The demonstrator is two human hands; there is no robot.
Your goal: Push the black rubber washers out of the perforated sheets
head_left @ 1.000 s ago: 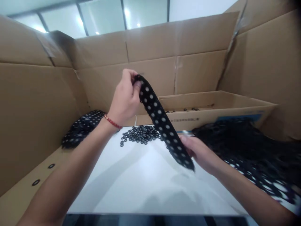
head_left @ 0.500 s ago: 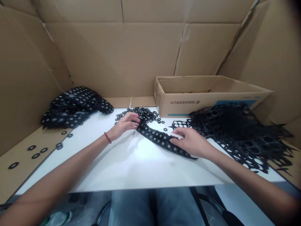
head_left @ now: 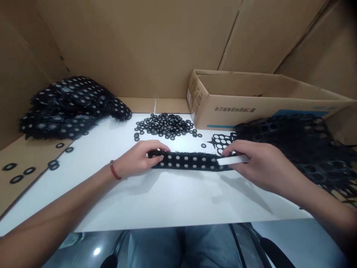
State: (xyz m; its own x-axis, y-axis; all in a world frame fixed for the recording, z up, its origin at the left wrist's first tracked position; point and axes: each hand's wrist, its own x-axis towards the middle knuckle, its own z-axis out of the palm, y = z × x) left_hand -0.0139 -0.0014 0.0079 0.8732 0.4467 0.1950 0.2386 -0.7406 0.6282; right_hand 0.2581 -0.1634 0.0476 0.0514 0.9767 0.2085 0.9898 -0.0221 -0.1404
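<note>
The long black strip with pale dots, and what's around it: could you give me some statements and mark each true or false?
1. The left hand holds one end of the long black strip with pale dots. True.
2. The right hand is empty. False: it holds a slim white tool.
3. Small black rings lie heaped beyond the strip. True.
4. The open brown cardboard box stands left of that heap. False: the box is on its right.
5. A red bracelet circles the left wrist. True.
</note>
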